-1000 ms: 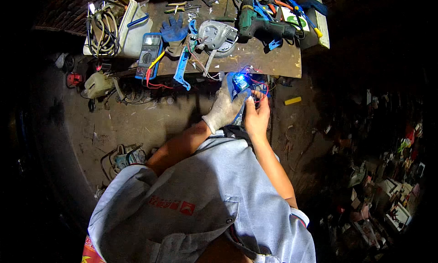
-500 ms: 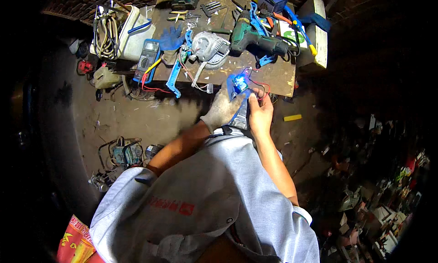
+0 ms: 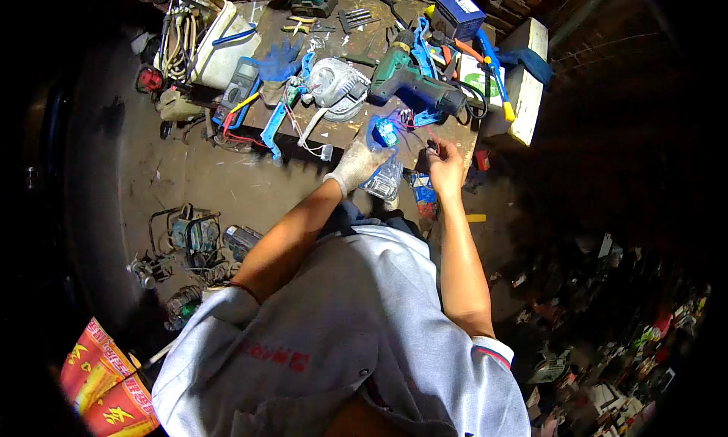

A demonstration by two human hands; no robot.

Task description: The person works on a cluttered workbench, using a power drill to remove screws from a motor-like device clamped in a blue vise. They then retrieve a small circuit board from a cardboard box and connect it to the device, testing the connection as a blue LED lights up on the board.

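My left hand (image 3: 358,164), in a pale work glove with blue fingers, is closed around a small circuit board (image 3: 386,132) glaring blue-white in the light. Thin red and dark wires (image 3: 406,120) stand off its right side. Under that hand is a grey, clear-looking block (image 3: 384,180); whether it joins the board I cannot tell. My bare right hand (image 3: 447,166) is just right of the board, thumb and fingers pinched on a small dark piece (image 3: 431,146) by a red wire. Beyond the hands on the bench lie a green drill (image 3: 409,84) and a grey round metal housing (image 3: 337,84).
A multimeter (image 3: 240,92) with red and yellow probes lies at the bench's left, beside a blue glove (image 3: 279,61). A white bin (image 3: 220,46) holds cables. Pliers (image 3: 299,25), a blue box (image 3: 459,16) and a long blue-yellow tool (image 3: 497,77) occupy the far side. Machines (image 3: 193,236) stand on the floor.
My right hand has drawn away to the right from the board, pinching the small dark piece. My left hand with the board has shifted slightly left in the picture; the whole view has moved too.
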